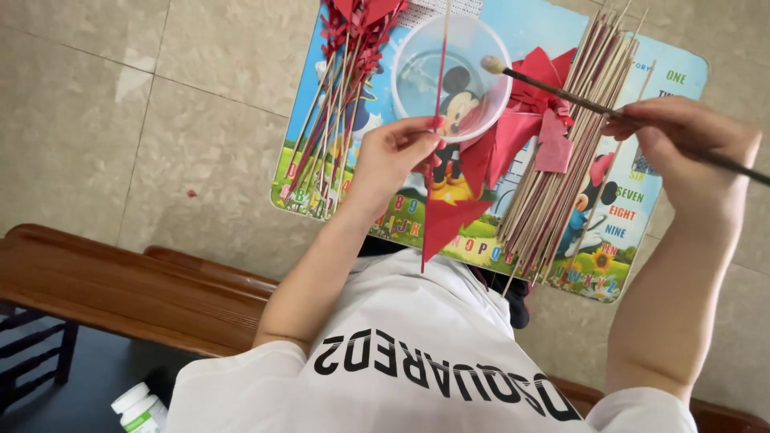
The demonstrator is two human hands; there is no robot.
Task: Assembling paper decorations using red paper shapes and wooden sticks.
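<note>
— Head view, item by item. How many hands?

— Two. The left hand (pixel 395 152) is pinched shut on one thin stick (pixel 440 72) that carries one red paper flag (pixel 449 210); the flag hangs point-down over the mat. The right hand (pixel 688 140) is closed around one dark-handled brush (pixel 609 108), its pale tip just beside the rim of the bowl.

— Bowls?

— One clear plastic bowl (pixel 417 60), round, standing on the mat between the two bundles. The held stick crosses in front of it.

— Mats?

— One cartoon play mat (pixel 682 76), coloured, with letters and number words printed round the edge, lying on the tiled floor (pixel 120 120).

— Stick bundles?

— Two. One bundle of flagged sticks (pixel 341 96) at the mat's left side, red paper at the top ends; one bundle of bare sticks (pixel 573 152) at the right side. Sticks in each are too many and too overlapped to count.

— Loose paper?

— A pile of red paper pieces (pixel 539 120) between bowl and bare bundle; I cannot tell the number.

— Anything else?

— One wooden bench (pixel 120 289) near the person, and one white bottle (pixel 140 407) with a green label at the bottom edge.
</note>
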